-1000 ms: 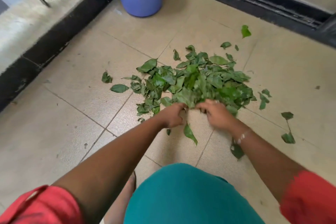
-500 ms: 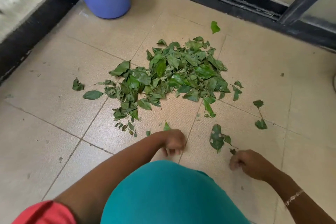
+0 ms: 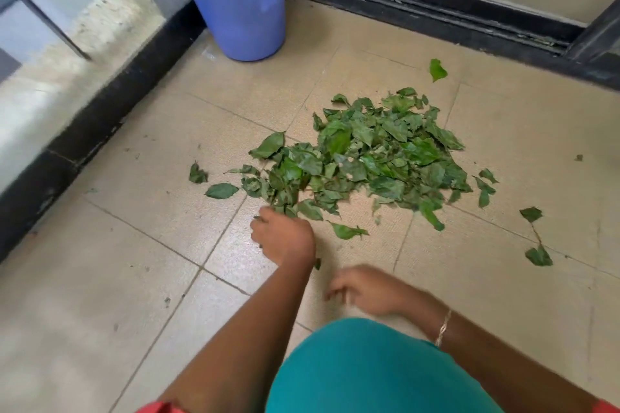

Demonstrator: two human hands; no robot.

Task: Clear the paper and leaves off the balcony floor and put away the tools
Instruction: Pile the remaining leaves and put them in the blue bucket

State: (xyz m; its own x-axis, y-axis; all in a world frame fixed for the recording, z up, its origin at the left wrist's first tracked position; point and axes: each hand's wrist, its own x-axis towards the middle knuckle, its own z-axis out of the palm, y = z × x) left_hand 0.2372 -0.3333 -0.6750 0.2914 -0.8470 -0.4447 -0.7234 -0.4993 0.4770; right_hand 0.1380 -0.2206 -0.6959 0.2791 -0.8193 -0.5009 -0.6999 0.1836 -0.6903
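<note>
**A:** So, which way do the leaves [image 3: 379, 157] lie from the grips?

**B:** Ahead of both, on the floor [image 3: 134, 278]. The pile runs from near-left to far-right, and its near-left corner touches the left grip [image 3: 283, 238].

**A:** Is that grip holding any?

**B:** I cannot tell. Its fingers curl under at the pile's edge, and the back of the hand hides what's inside.

**A:** And the other?

**B:** The right grip [image 3: 365, 292] hovers closer to the body, apart from the pile. It's blurred, with its fingers loosely bent and nothing to be seen in them.

**A:** Which should lead, then?

**B:** The left, I'd judge. It sits at the leaves, and the blue bucket [image 3: 235, 10] stands beyond the pile on that same side. The right would have to reach forward to close the scoop.

**A:** One gather enough?

**B:** Probably not. Stray leaves [image 3: 538, 255] lie well off to the right.
</note>
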